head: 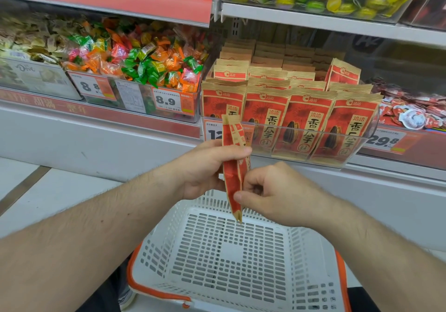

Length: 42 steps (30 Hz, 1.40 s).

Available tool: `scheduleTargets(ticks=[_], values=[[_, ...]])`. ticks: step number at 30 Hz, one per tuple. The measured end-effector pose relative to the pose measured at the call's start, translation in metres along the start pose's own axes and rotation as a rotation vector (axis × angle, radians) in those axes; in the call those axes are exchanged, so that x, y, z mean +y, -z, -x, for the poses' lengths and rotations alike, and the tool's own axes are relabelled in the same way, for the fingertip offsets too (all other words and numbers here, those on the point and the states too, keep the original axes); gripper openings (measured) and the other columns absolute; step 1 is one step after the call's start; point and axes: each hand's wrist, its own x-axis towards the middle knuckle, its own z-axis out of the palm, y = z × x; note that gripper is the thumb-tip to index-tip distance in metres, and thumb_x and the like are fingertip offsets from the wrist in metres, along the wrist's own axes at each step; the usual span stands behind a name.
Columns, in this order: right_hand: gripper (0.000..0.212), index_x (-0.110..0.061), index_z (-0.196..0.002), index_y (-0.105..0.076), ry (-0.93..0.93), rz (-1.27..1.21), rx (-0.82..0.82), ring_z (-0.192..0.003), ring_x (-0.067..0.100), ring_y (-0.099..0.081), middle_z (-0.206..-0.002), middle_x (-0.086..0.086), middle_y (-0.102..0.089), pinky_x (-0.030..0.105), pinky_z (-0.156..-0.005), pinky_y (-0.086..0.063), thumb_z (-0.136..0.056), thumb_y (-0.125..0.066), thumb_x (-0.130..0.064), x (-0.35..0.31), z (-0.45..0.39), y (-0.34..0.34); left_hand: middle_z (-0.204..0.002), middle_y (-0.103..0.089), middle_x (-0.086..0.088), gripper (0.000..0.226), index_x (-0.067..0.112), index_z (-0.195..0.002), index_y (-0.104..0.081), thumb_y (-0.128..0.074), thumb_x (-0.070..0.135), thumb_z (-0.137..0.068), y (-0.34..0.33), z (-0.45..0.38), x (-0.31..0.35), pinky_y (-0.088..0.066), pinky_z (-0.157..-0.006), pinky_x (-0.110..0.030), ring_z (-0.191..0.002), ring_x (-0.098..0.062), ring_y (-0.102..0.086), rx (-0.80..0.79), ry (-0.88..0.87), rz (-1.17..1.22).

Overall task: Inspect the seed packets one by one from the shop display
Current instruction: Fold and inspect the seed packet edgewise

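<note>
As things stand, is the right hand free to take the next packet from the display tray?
Probably not yet: the right hand pinches the held seed packet, as does the left hand. The display tray itself stands unobstructed.

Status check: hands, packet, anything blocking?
Left hand grips packet near its upper part; right hand pinches its lower edge. Packet held edge-on over basket, apart from display bin. Nothing blocking.
</note>
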Motion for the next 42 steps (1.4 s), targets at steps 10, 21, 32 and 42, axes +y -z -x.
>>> scheduleTargets(ticks=[10,21,32,42], values=[[0.026,-0.019,-0.073,-0.059,-0.198,-0.209,0.339,-0.056,0.008,-0.049,-0.062,-0.005,-0.056,0.03,-0.055,-0.042,-0.087,-0.069,-0.038,0.016,-0.009,0.0,-0.103,-0.076,-0.013,0.027,0.011,-0.112,-0.066,-0.042,0.009,-0.099,0.004,-0.003,0.001,-0.057,-0.083,-0.041,-0.088,-0.026,-0.073,0.058,0.041,0.151],[0.021,-0.013,-0.077,-0.062,-0.16,-0.8,0.437,-0.045,0.011,-0.05,-0.053,-0.005,-0.061,0.026,-0.048,-0.041,-0.097,-0.059,-0.017,0.014,-0.009,0.012,-0.112,-0.072,-0.016,0.037,0.012,-0.114,-0.068,-0.061,0.025,-0.08,0.007,0.001,0.003,-0.057,-0.084,-0.044,-0.095,-0.027,-0.07,-0.024,-0.065,0.074],[0.033,0.007,-0.083,-0.06,-0.066,-0.795,0.487,-0.051,0.014,-0.055,-0.062,0.0,-0.066,0.028,-0.054,-0.047,-0.1,-0.051,-0.02,0.017,-0.006,0.013,-0.117,-0.071,-0.019,0.033,0.007,-0.105,-0.076,-0.066,0.021,-0.077,0.015,-0.001,0.003,-0.055,-0.096,-0.044,-0.109,-0.032,-0.067,-0.01,-0.154,0.133],[0.028,-0.007,-0.092,-0.068,-0.106,-0.754,0.333,-0.058,0.015,-0.058,-0.07,-0.003,-0.071,0.031,-0.058,-0.045,-0.099,-0.052,-0.029,0.02,-0.006,0.015,-0.121,-0.068,-0.022,0.041,0.004,-0.116,-0.069,-0.064,0.022,-0.079,0.014,0.0,0.005,-0.048,-0.103,-0.055,-0.12,-0.041,-0.06,0.037,-0.166,0.166]])
